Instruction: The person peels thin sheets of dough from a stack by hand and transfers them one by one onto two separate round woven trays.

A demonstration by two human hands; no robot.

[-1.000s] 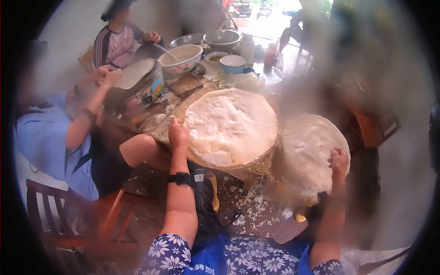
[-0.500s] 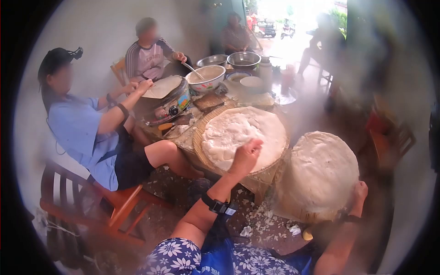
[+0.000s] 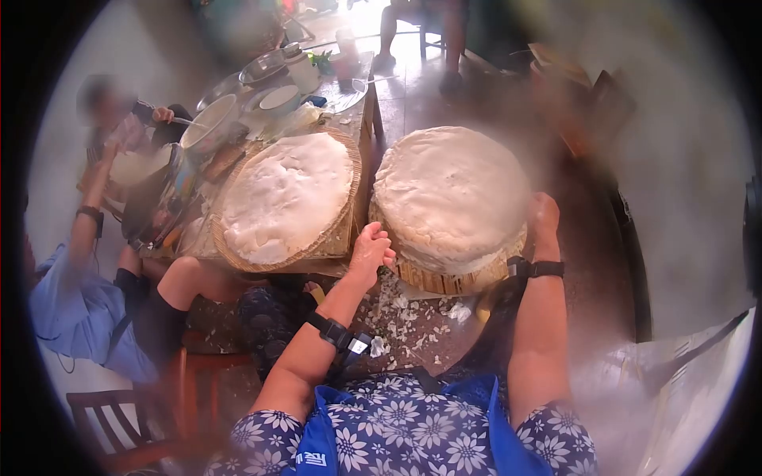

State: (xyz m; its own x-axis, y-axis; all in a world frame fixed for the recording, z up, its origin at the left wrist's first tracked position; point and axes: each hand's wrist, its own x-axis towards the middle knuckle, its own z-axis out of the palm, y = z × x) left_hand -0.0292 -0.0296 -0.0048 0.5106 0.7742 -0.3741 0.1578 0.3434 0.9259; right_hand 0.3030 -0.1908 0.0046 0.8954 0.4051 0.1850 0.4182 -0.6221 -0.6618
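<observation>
A tall round stack of pale, thin dough sheets stands on a woven base in front of me. My right hand is at its right edge with the fingers curled; what they hold, if anything, is hidden. My left hand is beside the stack's near left edge, fingers curled in, and I cannot make out anything in them. Left of it, another round of pale sheets lies on a woven straw tray on the table.
Bowls, a metal basin and a pale bottle crowd the table's far side. At left, a person in blue sits by a round griddle. Scraps litter the floor. A wooden chair stands at lower left.
My view has swung right and down. My left hand has gone from above the sheets on the tray to the near left edge of the tall stack. My right hand remains at its right edge.
</observation>
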